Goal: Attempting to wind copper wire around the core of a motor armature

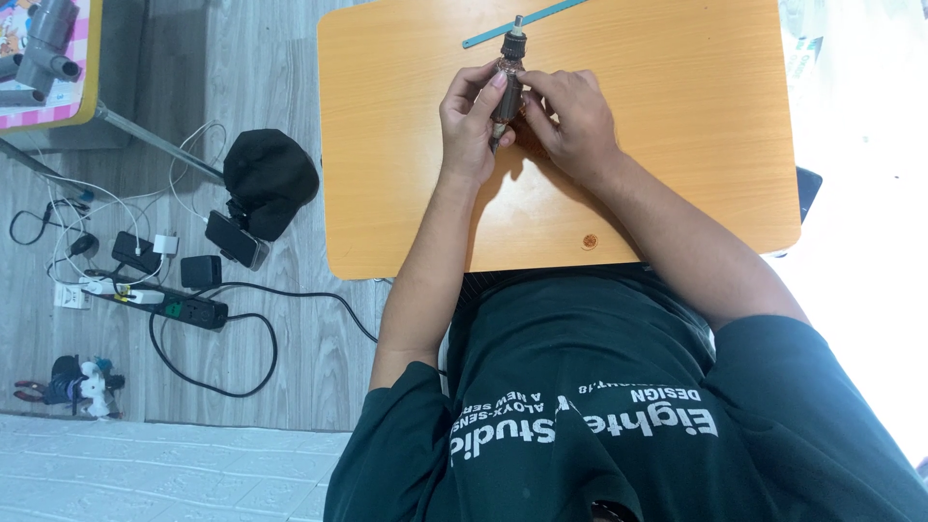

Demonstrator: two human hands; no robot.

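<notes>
Fingers of both hands pinch the rotor (508, 85) upright over the desk (406, 145): left hand (471, 121) steadies its side, right hand (572, 118) works the windings. Next, I judge, a firm grip and careful turning.

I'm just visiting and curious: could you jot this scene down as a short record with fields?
Surface: orange wooden tabletop
Left hand: grips the dark cylindrical motor part with a metal shaft
Right hand: holds the same part from the other side
Behind the hands: thin teal strip, lying flat
On the floor: black power strip, black cap
</notes>
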